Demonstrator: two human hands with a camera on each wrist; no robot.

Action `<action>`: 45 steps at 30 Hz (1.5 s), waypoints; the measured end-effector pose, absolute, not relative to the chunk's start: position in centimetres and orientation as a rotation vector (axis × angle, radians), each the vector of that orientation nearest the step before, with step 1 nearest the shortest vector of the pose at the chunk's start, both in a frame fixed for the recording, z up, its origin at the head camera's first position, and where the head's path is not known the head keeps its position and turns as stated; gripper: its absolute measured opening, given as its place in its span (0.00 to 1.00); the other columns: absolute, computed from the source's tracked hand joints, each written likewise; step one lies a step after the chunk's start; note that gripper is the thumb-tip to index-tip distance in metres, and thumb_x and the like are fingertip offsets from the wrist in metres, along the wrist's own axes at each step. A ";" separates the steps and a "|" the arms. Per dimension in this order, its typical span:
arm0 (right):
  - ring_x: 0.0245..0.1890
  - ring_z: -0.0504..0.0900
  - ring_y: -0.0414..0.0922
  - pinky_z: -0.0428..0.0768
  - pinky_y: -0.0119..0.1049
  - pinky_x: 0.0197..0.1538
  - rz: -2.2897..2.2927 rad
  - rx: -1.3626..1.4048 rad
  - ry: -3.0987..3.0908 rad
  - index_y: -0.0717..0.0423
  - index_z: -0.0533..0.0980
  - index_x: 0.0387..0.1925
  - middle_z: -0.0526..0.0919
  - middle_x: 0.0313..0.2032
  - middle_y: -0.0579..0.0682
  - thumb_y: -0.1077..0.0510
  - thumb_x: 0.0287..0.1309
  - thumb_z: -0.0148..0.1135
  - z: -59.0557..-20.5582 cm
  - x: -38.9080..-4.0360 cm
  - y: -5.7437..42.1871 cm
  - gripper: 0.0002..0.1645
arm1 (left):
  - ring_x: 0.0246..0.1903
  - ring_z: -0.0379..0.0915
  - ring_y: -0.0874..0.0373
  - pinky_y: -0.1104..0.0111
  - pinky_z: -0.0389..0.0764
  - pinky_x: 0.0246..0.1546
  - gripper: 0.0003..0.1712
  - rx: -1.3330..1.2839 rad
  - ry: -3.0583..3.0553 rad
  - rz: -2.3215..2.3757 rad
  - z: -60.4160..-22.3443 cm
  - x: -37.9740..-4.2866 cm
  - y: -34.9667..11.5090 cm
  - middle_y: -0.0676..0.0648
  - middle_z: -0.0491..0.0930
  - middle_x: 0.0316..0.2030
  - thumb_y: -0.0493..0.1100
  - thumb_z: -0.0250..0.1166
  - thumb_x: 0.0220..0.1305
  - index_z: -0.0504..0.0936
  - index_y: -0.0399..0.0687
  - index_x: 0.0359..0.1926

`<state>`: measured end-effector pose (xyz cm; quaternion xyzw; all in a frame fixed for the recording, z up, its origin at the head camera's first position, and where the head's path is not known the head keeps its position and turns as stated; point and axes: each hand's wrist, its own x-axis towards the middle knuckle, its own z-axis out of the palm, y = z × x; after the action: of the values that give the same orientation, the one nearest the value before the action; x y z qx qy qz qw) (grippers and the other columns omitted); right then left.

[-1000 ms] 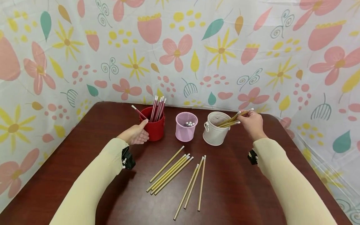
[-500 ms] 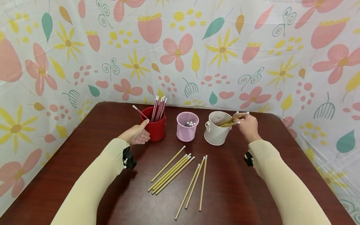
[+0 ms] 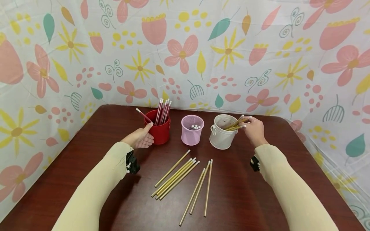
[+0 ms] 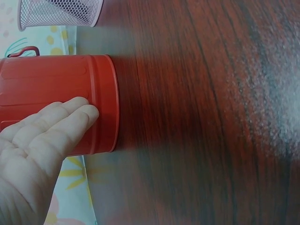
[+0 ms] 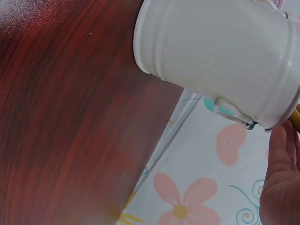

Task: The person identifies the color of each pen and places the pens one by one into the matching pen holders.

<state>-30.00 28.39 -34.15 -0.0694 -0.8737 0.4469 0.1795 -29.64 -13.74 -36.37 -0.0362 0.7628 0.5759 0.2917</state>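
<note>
My left hand (image 3: pixel 140 138) rests its straight fingers against the side of a red bucket (image 3: pixel 160 134), thumb up near the rim. In the left wrist view the fingertips (image 4: pixel 86 110) lie on the red wall near its base. Dark pink pencils (image 3: pixel 163 112) with white erasers stand in that bucket, one leaning left. My right hand (image 3: pixel 256 131) is at the right rim of a white bucket (image 3: pixel 222 140), pinching a gold pencil (image 3: pixel 245 119) near its eraser end. Other gold pencils (image 3: pixel 237 127) lean out of the same bucket. The right fingertips are partly cut off in the right wrist view.
Between the buckets stands a pink mesh cup (image 3: pixel 190 136) with several white-tipped sticks low inside. Several gold pencils (image 3: pixel 176 179) lie on the dark wooden table (image 3: pixel 231 195) in front, and three more gold pencils (image 3: pixel 199 189) to their right. A flowered cloth (image 3: pixel 185 57) hangs behind.
My right hand has moved left and slightly down toward the white bucket, bringing the gold pencil further in over its rim. The left hand stays against the red bucket.
</note>
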 end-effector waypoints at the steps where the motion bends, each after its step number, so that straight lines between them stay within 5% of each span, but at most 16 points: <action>1: 0.18 0.66 0.29 0.66 0.24 0.24 1.293 -0.192 -2.458 0.71 0.78 0.38 0.69 0.13 0.29 0.65 0.51 0.60 -34.2 -30.0 28.4 0.13 | 0.64 0.58 0.34 0.52 0.61 0.64 0.47 -0.098 2.034 1.535 -36.4 -29.6 -13.7 0.23 0.60 0.64 0.62 0.29 0.74 0.55 0.17 0.64; 16: 0.24 0.73 0.24 0.73 0.21 0.31 1.529 -0.093 -2.409 0.76 0.76 0.47 0.77 0.20 0.28 0.63 0.56 0.59 -34.8 -27.9 29.5 0.20 | 0.65 0.56 0.33 0.51 0.61 0.64 0.47 -0.079 2.035 1.534 -36.1 -29.4 -13.8 0.23 0.59 0.64 0.62 0.29 0.74 0.54 0.16 0.65; 22: 0.25 0.80 0.28 0.80 0.23 0.34 1.573 -0.002 -2.498 0.81 0.74 0.48 0.86 0.28 0.51 0.63 0.63 0.53 -35.9 -26.9 30.0 0.21 | 0.66 0.54 0.33 0.51 0.59 0.64 0.48 -0.059 2.011 1.549 -36.3 -29.5 -14.0 0.22 0.57 0.64 0.63 0.28 0.74 0.53 0.15 0.65; 26: 0.22 0.81 0.33 0.82 0.30 0.31 1.528 0.038 -2.720 0.82 0.75 0.44 0.85 0.27 0.59 0.63 0.62 0.53 -37.0 -26.5 29.1 0.20 | 0.65 0.54 0.32 0.50 0.59 0.64 0.49 -0.050 2.008 1.560 -36.3 -29.4 -14.1 0.21 0.57 0.64 0.63 0.28 0.73 0.52 0.14 0.64; 39: 0.15 0.80 0.41 0.80 0.36 0.22 1.180 0.250 -3.351 0.66 0.80 0.20 0.80 0.14 0.50 0.60 0.51 0.62 -39.1 -24.0 23.1 0.12 | 0.65 0.56 0.33 0.51 0.61 0.64 0.48 -0.063 2.018 1.551 -36.4 -29.2 -13.9 0.22 0.58 0.64 0.63 0.28 0.74 0.54 0.15 0.64; 45: 0.12 0.77 0.41 0.79 0.35 0.20 1.105 0.213 -3.423 0.61 0.79 0.18 0.79 0.12 0.49 0.57 0.50 0.61 -39.5 -23.3 21.5 0.12 | 0.65 0.56 0.34 0.51 0.61 0.64 0.48 -0.060 2.026 1.540 -36.3 -29.4 -14.0 0.22 0.58 0.64 0.62 0.28 0.74 0.54 0.15 0.64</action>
<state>-23.29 21.52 -39.48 0.0575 -0.9248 0.2985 -0.2287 -29.39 -13.97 -36.28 -0.0224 0.7609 0.5783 0.2934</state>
